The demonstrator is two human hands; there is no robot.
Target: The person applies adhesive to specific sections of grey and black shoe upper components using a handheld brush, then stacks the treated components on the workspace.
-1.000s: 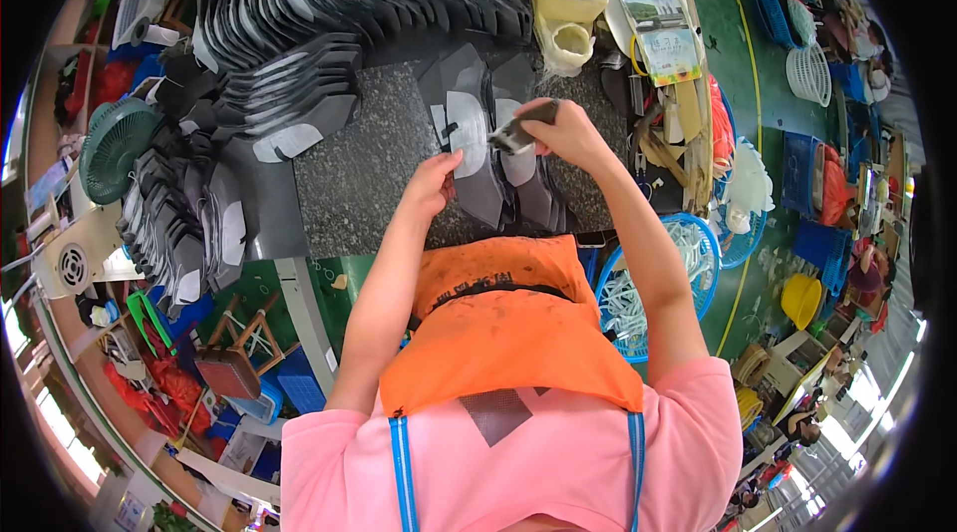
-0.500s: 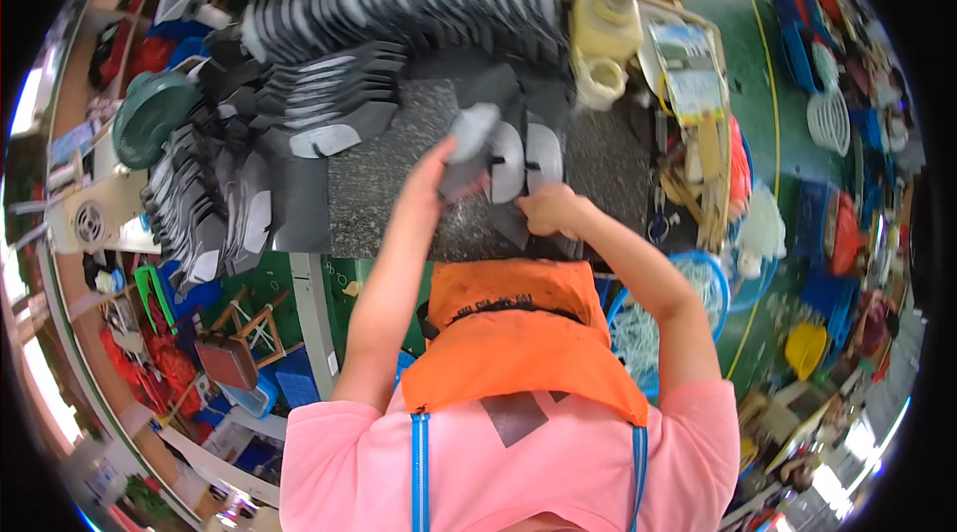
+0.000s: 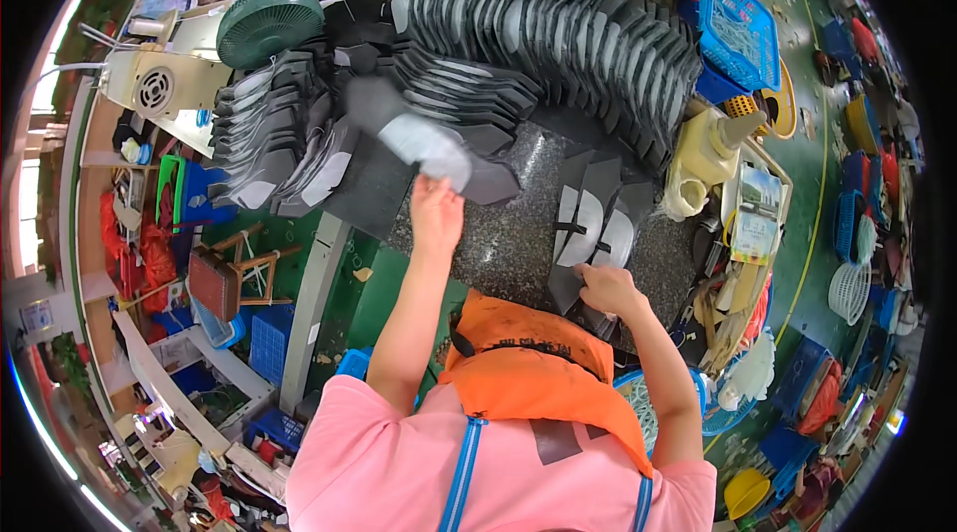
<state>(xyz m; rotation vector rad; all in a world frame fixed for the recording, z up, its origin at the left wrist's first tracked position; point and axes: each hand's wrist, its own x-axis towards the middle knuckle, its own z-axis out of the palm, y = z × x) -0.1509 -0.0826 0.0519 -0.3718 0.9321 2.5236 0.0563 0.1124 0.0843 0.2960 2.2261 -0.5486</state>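
My left hand (image 3: pixel 437 218) is closed on the near edge of a flat dark grey cut piece (image 3: pixel 478 179) with a pale grey patch, smeared by motion. It is held above the dark speckled tabletop, near the stacks. My right hand (image 3: pixel 612 293), fingers curled, grips the near end of a similar flat grey piece (image 3: pixel 618 236) lying on the tabletop (image 3: pixel 513 243). Close beside it on the left lies another such piece (image 3: pixel 578 223). Each of these two has a small black tab at its pale patch. The right fingertips are partly hidden.
A long row of overlapping grey pieces (image 3: pixel 548 28) spans the back; shorter stacks (image 3: pixel 261 128) stand at left. Behind them is a green fan (image 3: pixel 269 25). At right are a cream glue pot (image 3: pixel 703 158), a blue basket (image 3: pixel 740 28) and a tray with a picture card (image 3: pixel 758 213).
My left hand has carried its piece leftward, away from the two lying pieces, toward the stacks. My right hand stays at their near ends. The whole view has turned and shifted.
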